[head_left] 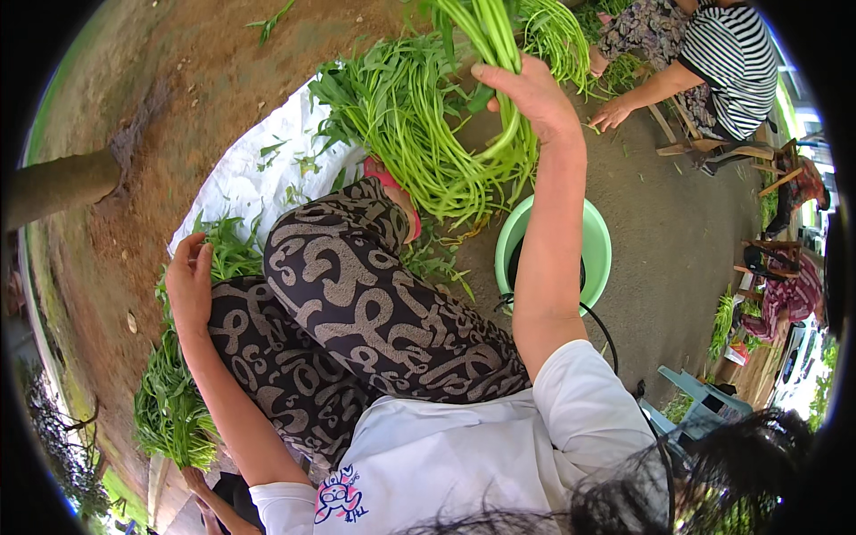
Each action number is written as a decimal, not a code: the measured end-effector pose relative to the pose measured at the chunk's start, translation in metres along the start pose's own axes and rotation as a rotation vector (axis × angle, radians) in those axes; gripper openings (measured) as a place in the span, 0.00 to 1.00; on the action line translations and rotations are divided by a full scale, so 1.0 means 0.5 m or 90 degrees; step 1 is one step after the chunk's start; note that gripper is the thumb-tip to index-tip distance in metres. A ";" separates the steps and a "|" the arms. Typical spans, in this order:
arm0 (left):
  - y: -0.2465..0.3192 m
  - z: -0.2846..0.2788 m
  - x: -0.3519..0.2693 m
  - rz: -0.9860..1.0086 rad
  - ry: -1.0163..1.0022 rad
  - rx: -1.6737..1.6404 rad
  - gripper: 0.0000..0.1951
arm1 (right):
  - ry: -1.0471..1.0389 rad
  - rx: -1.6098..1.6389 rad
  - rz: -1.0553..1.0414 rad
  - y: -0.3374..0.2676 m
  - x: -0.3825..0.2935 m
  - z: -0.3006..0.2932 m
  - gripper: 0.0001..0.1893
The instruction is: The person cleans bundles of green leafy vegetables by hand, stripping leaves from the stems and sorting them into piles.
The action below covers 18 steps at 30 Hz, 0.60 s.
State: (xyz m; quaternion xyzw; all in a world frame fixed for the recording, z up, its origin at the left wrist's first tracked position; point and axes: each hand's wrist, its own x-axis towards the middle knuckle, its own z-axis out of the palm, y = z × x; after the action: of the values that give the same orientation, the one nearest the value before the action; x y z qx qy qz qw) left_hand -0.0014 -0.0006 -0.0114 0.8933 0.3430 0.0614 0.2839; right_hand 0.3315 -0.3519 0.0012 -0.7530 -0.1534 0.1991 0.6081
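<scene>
My right hand [531, 100] is closed around a bunch of long green stems [491, 30], which look like water spinach. The stems' upper ends run out of the picture at the top. Below that hand a large heap of leafy stems [414, 120] lies partly on a white plastic sheet [234, 167]. By my left knee, my left hand [187, 287] has its thumb and bent fingers apart, with nothing visible in them. Loose green leaves [234, 251] lie just beside its fingers. A bundle of the same greens [174, 408] is below my left forearm.
A light green plastic bucket [598, 251] stands under my right forearm. At upper right a person in a striped shirt [729, 67] sits reaching toward the ground. Another person's arm [224, 508] shows at lower left. A blue plastic stool [702, 394] and a tree trunk [60, 187] flank me.
</scene>
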 end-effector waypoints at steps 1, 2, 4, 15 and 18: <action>-0.006 0.002 0.000 0.000 0.004 -0.010 0.13 | -0.007 -0.002 -0.028 -0.036 -0.002 0.006 0.17; -0.012 0.004 -0.001 0.000 0.009 -0.019 0.13 | -0.014 -0.004 -0.056 -0.072 -0.003 0.014 0.17; -0.012 0.004 -0.003 0.013 0.022 -0.006 0.13 | 0.007 -0.003 -0.163 -0.124 0.004 0.044 0.18; -0.031 -0.016 -0.025 -0.006 0.103 0.047 0.11 | -0.104 0.226 -0.221 -0.356 -0.016 0.269 0.17; -0.035 -0.030 -0.041 0.025 0.206 0.018 0.10 | -0.164 0.181 -0.124 -0.345 -0.076 0.338 0.15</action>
State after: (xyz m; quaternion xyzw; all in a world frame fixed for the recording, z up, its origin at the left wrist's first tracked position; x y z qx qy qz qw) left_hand -0.0316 0.0037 -0.0067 0.8822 0.3677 0.2054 0.2107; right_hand 0.2181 -0.1886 0.1432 -0.6095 -0.2721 0.2541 0.7000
